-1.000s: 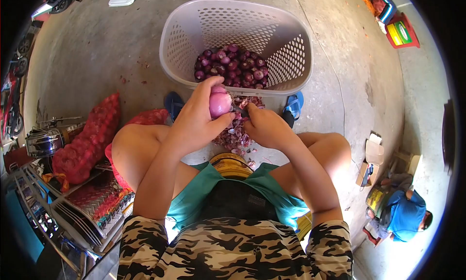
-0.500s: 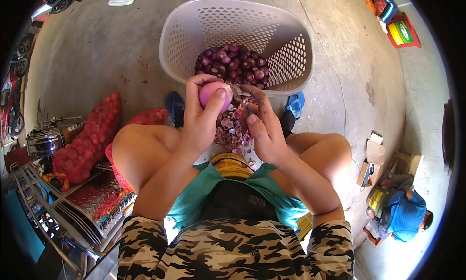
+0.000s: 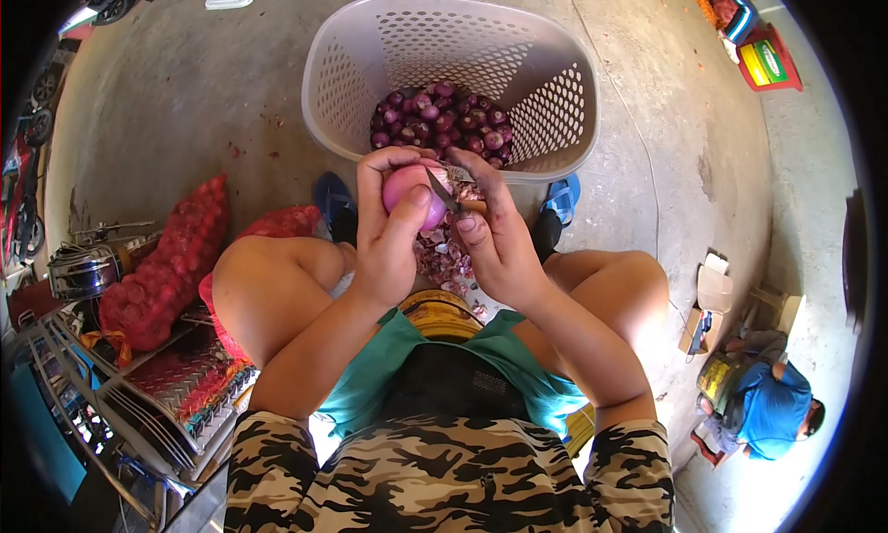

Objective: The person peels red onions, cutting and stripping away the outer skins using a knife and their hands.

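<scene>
Clamped on a purple-red onion [image 3: 401,185] with the left hand [image 3: 385,226], fingers wrapped round the outer side and thumb pressed on the near face. Pinched in the right hand [image 3: 498,228], just beside: a small knife [image 3: 442,192], blade pointing in across the onion; whether touching it, cannot tell. Judging by the smooth, glossy surface, probably firm and fairly light, slippery where bare of dry skin, easy to nick though not brittle. Best held round the fat middle, with the pale end left free towards the blade and fingertips out of its line.

Directly below the grip, a loose heap of papery onion peels [image 3: 446,259] on the grey concrete floor [image 3: 680,154], likely light enough to scatter or cling. Just beyond, a grey perforated plastic basket [image 3: 453,41], with many dark red onions [image 3: 444,124] piled at the bottom. To either side of the heap, blue flip-flops [image 3: 561,200]. Off to the left of the grip, a stuffed red mesh sack [image 3: 176,269] and a shiny metal pot [image 3: 81,272]. Well out to the right, an open cardboard box [image 3: 714,293] and a person in a blue shirt [image 3: 772,408]; farther ahead on that side, a red tub [image 3: 786,63] with a yellow-and-green label.
</scene>
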A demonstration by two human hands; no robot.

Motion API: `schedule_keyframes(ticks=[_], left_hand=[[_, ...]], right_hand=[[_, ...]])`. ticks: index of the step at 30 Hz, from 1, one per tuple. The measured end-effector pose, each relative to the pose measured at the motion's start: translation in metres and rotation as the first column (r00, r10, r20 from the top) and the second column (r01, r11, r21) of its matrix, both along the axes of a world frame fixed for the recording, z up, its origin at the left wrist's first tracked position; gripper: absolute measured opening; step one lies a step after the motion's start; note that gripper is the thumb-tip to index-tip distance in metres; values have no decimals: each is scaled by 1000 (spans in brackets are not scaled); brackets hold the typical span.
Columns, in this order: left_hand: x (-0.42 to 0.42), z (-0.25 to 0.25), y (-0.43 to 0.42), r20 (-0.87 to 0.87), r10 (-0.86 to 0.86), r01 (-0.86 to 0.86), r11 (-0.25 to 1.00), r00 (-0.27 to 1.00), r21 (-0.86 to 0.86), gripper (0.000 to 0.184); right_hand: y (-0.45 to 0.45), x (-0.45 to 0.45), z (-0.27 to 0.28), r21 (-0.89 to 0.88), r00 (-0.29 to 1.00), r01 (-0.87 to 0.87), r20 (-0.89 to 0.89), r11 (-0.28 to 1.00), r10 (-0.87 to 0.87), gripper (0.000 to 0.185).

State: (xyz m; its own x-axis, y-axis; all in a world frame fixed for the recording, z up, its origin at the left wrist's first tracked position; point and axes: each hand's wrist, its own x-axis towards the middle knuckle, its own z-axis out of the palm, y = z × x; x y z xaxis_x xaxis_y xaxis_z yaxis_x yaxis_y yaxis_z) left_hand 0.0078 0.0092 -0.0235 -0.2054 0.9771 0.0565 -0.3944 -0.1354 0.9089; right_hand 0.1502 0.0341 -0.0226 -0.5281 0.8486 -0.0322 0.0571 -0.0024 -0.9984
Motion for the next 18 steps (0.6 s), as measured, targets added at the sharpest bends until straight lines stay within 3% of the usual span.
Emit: schedule_keyframes(ticks=[6, 12, 15, 18], left_hand=[[2, 2, -1, 35, -2, 0, 999, 999, 48, 31], [6, 2, -2, 53, 17, -21, 998, 998, 66, 33], [7, 1, -4, 62, 27, -30, 998, 998, 62, 34], [2, 1, -4, 116, -19, 16, 1000, 993, 23, 34]], right_hand=[[-5, -5, 3, -25, 994, 39, -100, 999, -41, 48], [-2, -2, -1, 189, 1000, 0, 2, 982, 0, 47], [-2, -2, -1, 158, 999, -10, -33, 987, 15, 43], [-3, -9, -9, 294, 989, 133, -107, 946, -106, 38]])
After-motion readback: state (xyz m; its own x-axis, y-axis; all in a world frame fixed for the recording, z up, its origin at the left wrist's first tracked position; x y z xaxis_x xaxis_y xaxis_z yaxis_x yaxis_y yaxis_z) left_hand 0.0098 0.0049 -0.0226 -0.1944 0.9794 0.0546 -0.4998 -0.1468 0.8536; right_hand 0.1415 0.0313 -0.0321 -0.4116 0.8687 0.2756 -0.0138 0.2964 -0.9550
